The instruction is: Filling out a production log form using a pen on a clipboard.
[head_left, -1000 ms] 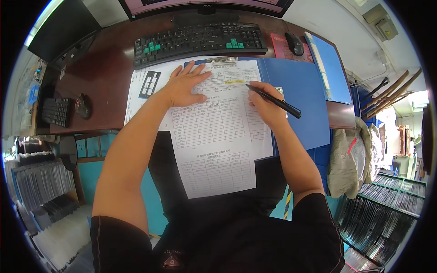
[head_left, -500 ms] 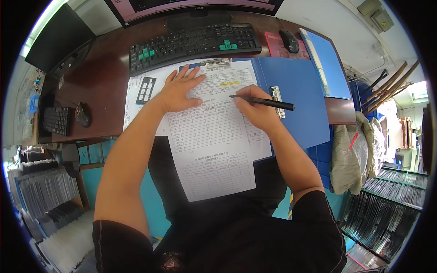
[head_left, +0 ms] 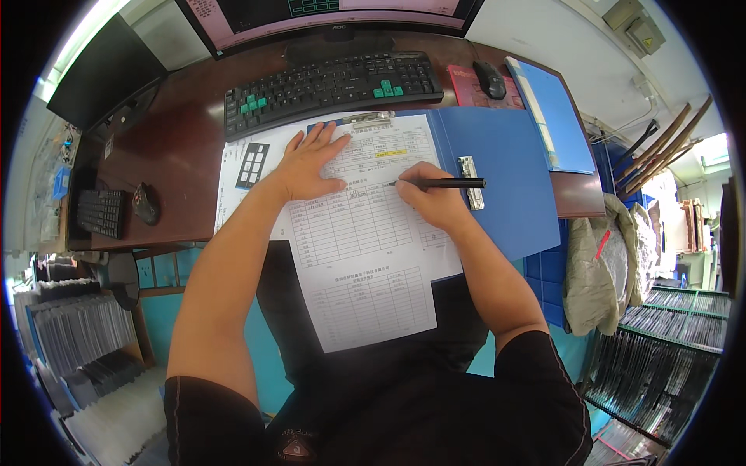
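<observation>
My left hand (head_left: 310, 165) lies flat with its fingers spread over the upper left of a printed form (head_left: 361, 233). In my right hand (head_left: 429, 197) is a black pen (head_left: 458, 183), its tip at the form's upper right rows. The form has table grids and some handwriting; its lower end hangs over the desk edge above my lap. Beneath it, another sheet (head_left: 440, 247) with a yellow-marked line rests on an opened blue folder (head_left: 505, 155). One metal clip (head_left: 369, 119) sits at the folder's top and a second clip (head_left: 471, 182) right of my right hand.
Beyond the papers are a black keyboard (head_left: 334, 87) and a monitor (head_left: 326, 19). A mouse (head_left: 490, 80) lies on a red booklet (head_left: 458, 84), beside a blue binder (head_left: 553, 113). Far left stand a second keyboard (head_left: 99, 213), mouse (head_left: 144, 203) and dark monitor (head_left: 105, 74).
My right hand has shifted slightly down with the pen, which now lies nearly level, its tip lower on the form. My left hand stays spread on the paper. The view has tilted slightly.
</observation>
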Demonstrator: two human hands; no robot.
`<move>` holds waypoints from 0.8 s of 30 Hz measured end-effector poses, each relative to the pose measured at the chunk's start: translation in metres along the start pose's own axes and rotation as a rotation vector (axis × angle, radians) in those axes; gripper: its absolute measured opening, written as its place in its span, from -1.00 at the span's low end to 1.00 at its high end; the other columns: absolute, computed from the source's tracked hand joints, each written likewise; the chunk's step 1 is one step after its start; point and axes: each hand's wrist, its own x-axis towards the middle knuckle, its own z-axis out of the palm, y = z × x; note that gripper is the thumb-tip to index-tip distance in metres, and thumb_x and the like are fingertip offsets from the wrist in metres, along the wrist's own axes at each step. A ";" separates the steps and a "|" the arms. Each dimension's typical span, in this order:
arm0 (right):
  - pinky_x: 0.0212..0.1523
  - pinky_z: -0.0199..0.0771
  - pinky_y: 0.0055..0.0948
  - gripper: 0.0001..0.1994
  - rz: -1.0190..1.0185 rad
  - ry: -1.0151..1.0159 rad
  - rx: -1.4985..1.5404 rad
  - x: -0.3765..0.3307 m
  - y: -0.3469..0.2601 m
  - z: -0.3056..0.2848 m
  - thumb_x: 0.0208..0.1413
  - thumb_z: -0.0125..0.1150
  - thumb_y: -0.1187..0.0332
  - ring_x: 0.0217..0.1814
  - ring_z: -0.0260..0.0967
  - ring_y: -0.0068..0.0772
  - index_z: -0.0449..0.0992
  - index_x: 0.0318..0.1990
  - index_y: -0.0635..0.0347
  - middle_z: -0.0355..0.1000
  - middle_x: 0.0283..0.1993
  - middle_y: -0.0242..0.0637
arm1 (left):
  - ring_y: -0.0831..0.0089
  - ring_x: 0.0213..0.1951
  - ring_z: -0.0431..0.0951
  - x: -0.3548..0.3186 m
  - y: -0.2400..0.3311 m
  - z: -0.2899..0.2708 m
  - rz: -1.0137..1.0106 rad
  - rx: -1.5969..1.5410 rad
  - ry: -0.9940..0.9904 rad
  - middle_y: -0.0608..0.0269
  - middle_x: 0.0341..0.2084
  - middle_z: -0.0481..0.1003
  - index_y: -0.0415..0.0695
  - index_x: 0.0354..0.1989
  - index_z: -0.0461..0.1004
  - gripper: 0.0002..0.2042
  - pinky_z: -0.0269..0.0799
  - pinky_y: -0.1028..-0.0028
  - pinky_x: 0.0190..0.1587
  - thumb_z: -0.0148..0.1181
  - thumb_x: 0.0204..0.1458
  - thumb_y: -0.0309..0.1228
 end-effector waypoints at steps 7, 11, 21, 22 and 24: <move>-0.25 0.48 -0.51 -0.85 -0.093 0.070 -0.052 0.000 0.003 0.002 0.07 0.36 0.38 -0.33 0.46 -0.53 0.57 -0.28 0.26 0.55 -0.35 -0.30 | 0.05 0.55 -0.26 0.004 0.016 -0.005 -0.027 0.061 -0.014 -0.08 0.52 -0.15 0.08 0.51 0.05 -0.09 -0.40 0.01 0.50 0.24 0.00 0.15; -0.25 0.48 -0.51 -0.85 -0.094 0.080 -0.062 -0.001 0.002 0.002 0.08 0.36 0.37 -0.33 0.45 -0.55 0.57 -0.29 0.26 0.54 -0.35 -0.31 | -0.05 0.53 -0.21 0.017 0.044 0.013 -0.131 0.134 0.058 -0.16 0.51 -0.13 0.04 0.50 0.06 -0.07 -0.35 -0.05 0.48 0.14 0.02 0.29; -0.32 0.43 -0.55 -0.85 -0.046 0.030 0.005 0.003 0.003 0.001 0.11 0.34 0.38 -0.36 0.41 -0.61 0.55 -0.27 0.27 0.51 -0.38 -0.36 | 0.01 0.52 -0.12 0.018 0.052 0.030 -0.191 0.194 0.250 -0.08 0.48 -0.01 0.02 0.44 0.20 -0.12 -0.30 0.00 0.49 0.09 0.04 0.33; -0.36 0.41 -0.57 -0.87 -0.084 0.027 0.026 0.003 0.003 0.002 0.13 0.32 0.41 -0.39 0.41 -0.64 0.55 -0.26 0.28 0.50 -0.40 -0.38 | 0.01 0.52 -0.12 0.018 0.051 0.030 -0.186 0.174 0.262 -0.08 0.48 -0.01 0.02 0.44 0.20 -0.12 -0.30 0.00 0.49 0.09 0.04 0.33; -0.30 0.45 -0.53 -0.84 -0.105 0.072 0.030 0.000 0.004 0.007 0.09 0.36 0.37 -0.35 0.41 -0.58 0.55 -0.28 0.28 0.53 -0.35 -0.32 | -0.01 0.51 -0.09 0.017 0.051 0.032 -0.179 0.191 0.275 -0.10 0.48 0.01 0.01 0.43 0.23 -0.13 -0.28 -0.01 0.49 0.12 0.02 0.32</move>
